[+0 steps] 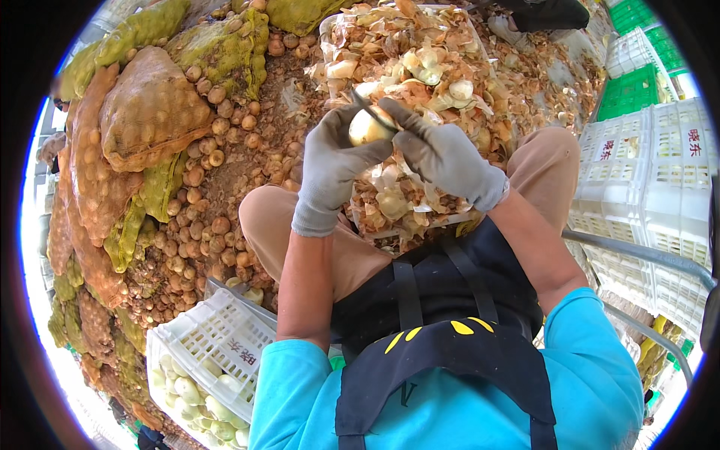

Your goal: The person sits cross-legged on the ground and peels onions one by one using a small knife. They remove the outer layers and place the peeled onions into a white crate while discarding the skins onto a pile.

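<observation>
A pale, partly peeled onion (368,128) rests in my left hand (336,157), its gloved fingers and thumb curled around it. My right hand (444,154), also in a grey work glove, grips a knife whose dark blade (368,107) lies across the onion's upper right side. The knife's handle is hidden inside the right glove. Below both hands stands a white plastic crate (413,225) between my knees, heaped above its rim with onion skins (394,197).
Loose unpeeled onions (197,230) cover the ground at left, beside mesh sacks of onions (154,109). A white crate of peeled onions (225,332) is at lower left. Stacked white crates (635,197) and a metal rail (641,253) are at right. Another person's dark-clothed leg (551,14) shows at top.
</observation>
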Available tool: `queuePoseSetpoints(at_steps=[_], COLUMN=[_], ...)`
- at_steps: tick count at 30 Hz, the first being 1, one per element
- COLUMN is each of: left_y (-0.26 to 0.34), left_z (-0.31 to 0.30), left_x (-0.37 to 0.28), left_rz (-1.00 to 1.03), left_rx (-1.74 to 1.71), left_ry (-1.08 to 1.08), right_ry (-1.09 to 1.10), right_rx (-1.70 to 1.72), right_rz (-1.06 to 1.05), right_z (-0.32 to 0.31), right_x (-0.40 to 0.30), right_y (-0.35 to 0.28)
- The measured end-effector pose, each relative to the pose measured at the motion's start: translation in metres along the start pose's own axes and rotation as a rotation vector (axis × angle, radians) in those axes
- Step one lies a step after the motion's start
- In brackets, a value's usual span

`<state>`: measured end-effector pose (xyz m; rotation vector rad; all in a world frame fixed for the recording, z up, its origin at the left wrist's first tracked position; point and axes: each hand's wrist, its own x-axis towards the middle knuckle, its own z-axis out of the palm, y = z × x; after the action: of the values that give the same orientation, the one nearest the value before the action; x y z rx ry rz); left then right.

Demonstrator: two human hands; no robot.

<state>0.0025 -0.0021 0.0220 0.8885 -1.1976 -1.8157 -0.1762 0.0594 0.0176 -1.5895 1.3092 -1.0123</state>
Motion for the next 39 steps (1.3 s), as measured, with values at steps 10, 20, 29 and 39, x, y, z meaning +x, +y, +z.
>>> queuePoseSetpoints(at_steps=[10, 20, 29, 39], left_y=[-0.005, -0.011, -0.014, -0.015], left_z=[-0.006, -0.012, -0.007, -0.01], left_x=[0.001, 0.006, 0.008, 0.006], left_rz=[-0.023, 0.006, -0.016, 0.029], left_rx=[-0.163, -0.305, -0.497, -0.431], left_ry=[-0.128, -0.263, -0.341, -0.193], right_ry=[-0.038, 0.067, 0.235, 0.284], right_rx=[0.492, 0.635, 0.186, 0.117], right_rz=[0.275, 0.352, 0.078, 0.303], right_z=[-0.011, -0.013, -0.003, -0.037], right_x=[0.003, 0.003, 0.017, 0.037], right_y=[-0.027, -0.029, -0.04, -0.034])
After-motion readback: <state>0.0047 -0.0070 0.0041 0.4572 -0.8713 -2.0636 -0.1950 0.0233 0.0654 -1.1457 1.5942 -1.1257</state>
